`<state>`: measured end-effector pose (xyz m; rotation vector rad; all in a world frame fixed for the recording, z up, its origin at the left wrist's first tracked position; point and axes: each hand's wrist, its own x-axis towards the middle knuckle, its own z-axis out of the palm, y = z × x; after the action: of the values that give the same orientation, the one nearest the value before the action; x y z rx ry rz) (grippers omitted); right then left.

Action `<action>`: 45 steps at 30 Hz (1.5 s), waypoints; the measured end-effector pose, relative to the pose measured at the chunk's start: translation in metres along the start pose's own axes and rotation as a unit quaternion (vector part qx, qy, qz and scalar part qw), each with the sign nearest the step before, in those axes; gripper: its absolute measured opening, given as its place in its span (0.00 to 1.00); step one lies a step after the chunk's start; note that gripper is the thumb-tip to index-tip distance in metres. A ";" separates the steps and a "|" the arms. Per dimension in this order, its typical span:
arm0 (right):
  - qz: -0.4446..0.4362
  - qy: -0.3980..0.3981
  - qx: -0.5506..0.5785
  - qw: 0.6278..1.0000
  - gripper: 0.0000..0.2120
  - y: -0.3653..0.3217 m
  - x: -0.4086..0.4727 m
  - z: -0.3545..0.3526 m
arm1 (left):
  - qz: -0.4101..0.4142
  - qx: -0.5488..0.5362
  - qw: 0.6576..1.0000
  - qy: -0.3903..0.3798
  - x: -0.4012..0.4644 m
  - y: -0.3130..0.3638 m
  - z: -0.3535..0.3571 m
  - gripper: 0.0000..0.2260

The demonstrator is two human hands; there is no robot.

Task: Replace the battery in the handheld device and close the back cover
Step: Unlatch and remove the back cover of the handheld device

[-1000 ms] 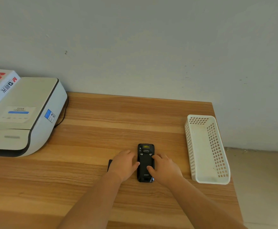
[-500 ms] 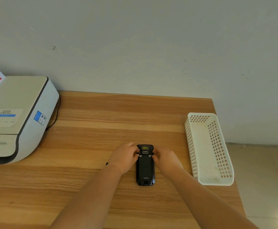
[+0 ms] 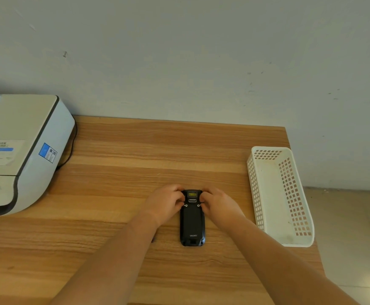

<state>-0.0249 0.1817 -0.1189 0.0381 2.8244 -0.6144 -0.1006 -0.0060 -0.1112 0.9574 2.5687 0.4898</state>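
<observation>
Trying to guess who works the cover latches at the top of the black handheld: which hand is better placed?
Neither clearly. The left hand and right hand flank the handheld device evenly, each with fingertips at a latch near its top. Probably both turn together; the left takes the left latch, the right the right.

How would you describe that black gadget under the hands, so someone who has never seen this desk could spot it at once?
Start from the wooden table, with a big white printer on its left and a white perforated basket on its right. The handheld device lies face down between them, near the front. It is the only slim black slab, with both hands at its far end.
</observation>
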 end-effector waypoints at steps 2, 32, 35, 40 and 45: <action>-0.015 0.000 -0.014 1.000 0.09 0.001 0.001 -0.001 | 0.005 0.001 1.000 -0.005 -0.001 -0.001 0.000 0.09; -0.096 0.030 -0.106 0.989 0.09 0.008 0.003 0.011 | 0.016 0.057 0.998 -0.021 0.000 0.007 0.005 0.13; -0.099 0.039 -0.101 0.989 0.07 0.007 0.003 0.012 | 0.014 0.062 0.998 -0.023 0.000 0.007 0.005 0.13; -0.085 0.048 -0.090 0.991 0.06 0.004 0.006 0.013 | 0.011 0.063 0.998 -0.029 0.000 0.009 0.005 0.14; -0.075 0.035 -0.090 0.992 0.09 0.001 0.008 0.008 | 0.003 0.055 0.998 -0.026 -0.002 0.011 0.004 0.13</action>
<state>-0.0301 0.1792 -0.1287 -0.1922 2.9588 -0.3915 -0.0914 0.0015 -0.1089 1.0024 2.5685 0.3224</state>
